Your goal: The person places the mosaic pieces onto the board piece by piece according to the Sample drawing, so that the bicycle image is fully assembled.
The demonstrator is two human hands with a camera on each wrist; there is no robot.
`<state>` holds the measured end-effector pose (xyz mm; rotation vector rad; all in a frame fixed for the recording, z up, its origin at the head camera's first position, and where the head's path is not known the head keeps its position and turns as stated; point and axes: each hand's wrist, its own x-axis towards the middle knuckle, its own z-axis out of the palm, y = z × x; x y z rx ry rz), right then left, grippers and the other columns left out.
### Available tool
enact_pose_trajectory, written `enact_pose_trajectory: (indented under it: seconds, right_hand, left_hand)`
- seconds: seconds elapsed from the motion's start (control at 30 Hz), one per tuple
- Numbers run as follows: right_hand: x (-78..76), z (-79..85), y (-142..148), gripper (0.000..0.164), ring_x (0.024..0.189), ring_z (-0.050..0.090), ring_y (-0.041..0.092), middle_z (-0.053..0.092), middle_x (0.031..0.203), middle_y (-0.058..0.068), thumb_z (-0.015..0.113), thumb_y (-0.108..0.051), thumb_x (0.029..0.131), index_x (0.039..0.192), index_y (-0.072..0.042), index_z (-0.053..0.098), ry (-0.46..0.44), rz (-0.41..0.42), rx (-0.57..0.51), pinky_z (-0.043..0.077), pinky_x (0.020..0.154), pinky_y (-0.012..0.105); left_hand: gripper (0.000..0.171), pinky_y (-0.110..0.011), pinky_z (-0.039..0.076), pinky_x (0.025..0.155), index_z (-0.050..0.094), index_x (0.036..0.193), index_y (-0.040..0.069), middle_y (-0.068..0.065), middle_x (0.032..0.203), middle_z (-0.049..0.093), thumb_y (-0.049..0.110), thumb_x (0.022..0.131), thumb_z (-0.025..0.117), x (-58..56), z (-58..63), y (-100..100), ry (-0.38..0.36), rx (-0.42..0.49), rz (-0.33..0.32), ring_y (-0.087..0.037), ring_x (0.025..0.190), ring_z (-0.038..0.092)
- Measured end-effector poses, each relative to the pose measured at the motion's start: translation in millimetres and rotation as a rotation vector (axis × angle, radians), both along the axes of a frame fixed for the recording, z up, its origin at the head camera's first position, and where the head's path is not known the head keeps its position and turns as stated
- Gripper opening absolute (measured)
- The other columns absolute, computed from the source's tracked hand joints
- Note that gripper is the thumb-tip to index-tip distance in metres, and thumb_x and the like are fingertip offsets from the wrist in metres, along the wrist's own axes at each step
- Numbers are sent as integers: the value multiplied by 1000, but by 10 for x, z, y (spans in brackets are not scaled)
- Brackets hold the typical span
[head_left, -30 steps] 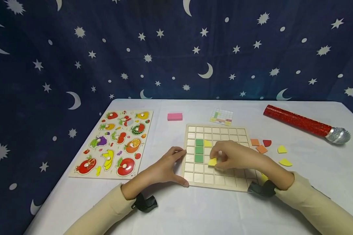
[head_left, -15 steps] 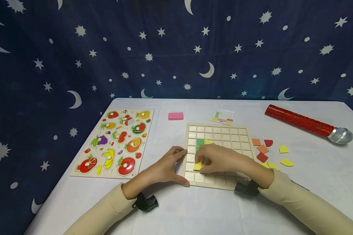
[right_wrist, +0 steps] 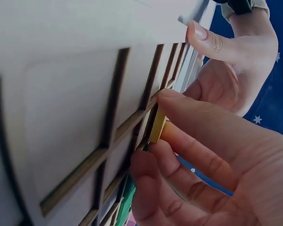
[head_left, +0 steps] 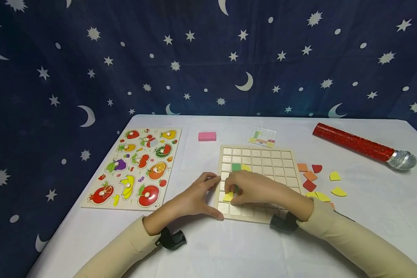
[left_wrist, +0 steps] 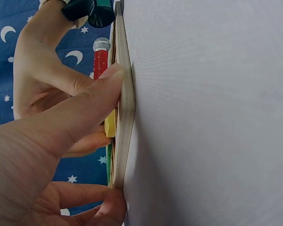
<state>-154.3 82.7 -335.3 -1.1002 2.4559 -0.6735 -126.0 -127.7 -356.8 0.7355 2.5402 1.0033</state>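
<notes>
Tile [head_left: 228, 197], yellow, pinched in our right hand [head_left: 250, 187], thumb and fingers curled, at near left part of board [head_left: 266, 161]. We judge it light, stiff, perhaps slippery: better hold by edges. Our left hand [head_left: 192, 199], thumb and fingers apart, touches board's left edge.

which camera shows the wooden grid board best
The head view: most of the wooden grid board shows from above, though the right hand covers part. Left wrist shows mainly its edge; right wrist, several cells close up.

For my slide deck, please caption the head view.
Left hand touching the edge of a wooden grid board, right hand pinching a yellow tile.
</notes>
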Motion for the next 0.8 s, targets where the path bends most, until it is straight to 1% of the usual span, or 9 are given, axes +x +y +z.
enact_pose_trajectory:
  seconds: [0.3, 0.53, 0.8]
  right_hand:
    - [14, 11, -31, 16, 70, 49, 8, 60, 87, -6, 78, -14, 80, 94, -12, 71, 6, -14, -16, 45, 67, 23]
    - [-20, 5, -41, 14, 70, 50, 7, 62, 87, -6, 77, -11, 81, 95, -10, 73, 37, 17, -17, 45, 67, 21]
    - [-28, 7, -94, 12, 70, 49, 7, 61, 85, -5, 78, -10, 81, 92, -10, 72, 40, 39, 3, 45, 65, 21]
  left_hand:
    - [103, -44, 35, 109, 39, 144, -9, -18, 143, 36, 25, 63, 93, -2, -2, -3, -2, -1, -11, -27, 128, 43]
    - [103, -44, 35, 109, 39, 144, -10, -18, 142, 36, 25, 64, 93, -8, 13, -8, 10, 1, -17, -28, 128, 43]
    - [103, -44, 35, 109, 38, 144, -9, -18, 143, 36, 25, 64, 93, -5, 8, -13, -3, 4, -10, -28, 129, 42]
